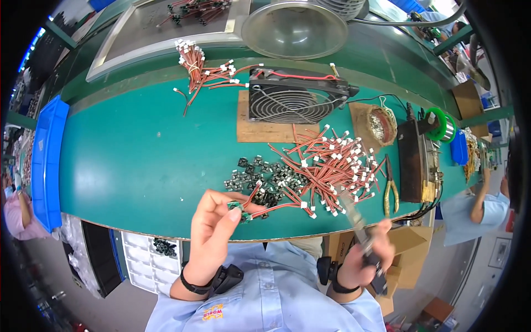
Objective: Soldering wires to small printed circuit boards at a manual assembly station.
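- Two of my left fingers, thumb against forefinger, pinch a small green circuit board (234, 205); the left hand (212, 229) holds it by the edge above the bench's near side, I'd say so that its face is left reachable.
- Reddish leads (279, 208) trail rightward from beside the board, probably left loose so nothing tugs at it.
- My right hand (375, 255) is curled round the dark handle of a long tool (355, 216). Motion blurs it, so I cannot tell its kind, or whether its tip touches the wires beneath.
- The dark small parts (265, 176) and the pile of connector wires (340, 166) lie side by side ahead of me, seemingly for short reaches.
- The pliers (391, 191) lie right of the wires, apparently handy for that side.
- Beyond, the fan (290, 102) stands upright on a wooden board (244, 128), presumably to move air across this spot.
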`<action>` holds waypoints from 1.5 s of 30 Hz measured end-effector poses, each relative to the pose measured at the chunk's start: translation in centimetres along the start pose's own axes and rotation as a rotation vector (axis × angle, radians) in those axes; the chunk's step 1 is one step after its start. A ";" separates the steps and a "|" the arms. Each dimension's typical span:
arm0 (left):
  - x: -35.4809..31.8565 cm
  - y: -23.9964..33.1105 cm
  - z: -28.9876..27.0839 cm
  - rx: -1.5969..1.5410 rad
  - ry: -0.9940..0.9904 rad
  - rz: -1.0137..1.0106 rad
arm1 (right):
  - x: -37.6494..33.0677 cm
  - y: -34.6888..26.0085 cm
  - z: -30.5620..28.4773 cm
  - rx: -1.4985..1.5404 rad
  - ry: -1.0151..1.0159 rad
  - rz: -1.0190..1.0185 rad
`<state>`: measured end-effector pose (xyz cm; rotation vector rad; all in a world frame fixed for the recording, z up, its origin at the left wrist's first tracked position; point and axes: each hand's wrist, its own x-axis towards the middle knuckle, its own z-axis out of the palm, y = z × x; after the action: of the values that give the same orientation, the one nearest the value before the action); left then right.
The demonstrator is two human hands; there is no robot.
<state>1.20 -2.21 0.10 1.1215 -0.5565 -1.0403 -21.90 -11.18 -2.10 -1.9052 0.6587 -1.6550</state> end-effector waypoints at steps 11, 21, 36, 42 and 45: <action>-0.3 0.4 1.4 0.022 0.069 0.022 | 0.8 -3.3 0.8 0.020 -0.595 -0.003; -0.5 0.2 0.9 0.046 0.002 0.082 | 0.7 -3.4 1.1 0.018 -0.603 0.014; -0.5 0.0 0.9 0.088 -0.013 0.092 | 0.8 -3.4 1.1 0.013 -0.615 0.017; -0.5 0.0 1.0 0.096 0.005 0.083 | 0.7 -3.4 1.0 -0.002 -0.635 0.017; -0.5 0.0 0.8 0.106 0.001 0.090 | 0.7 -3.5 0.7 -0.028 -0.602 0.003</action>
<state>0.28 -2.10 0.43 1.1795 -0.6618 -0.9415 -21.04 -9.02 0.63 -2.2597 0.4328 -0.9794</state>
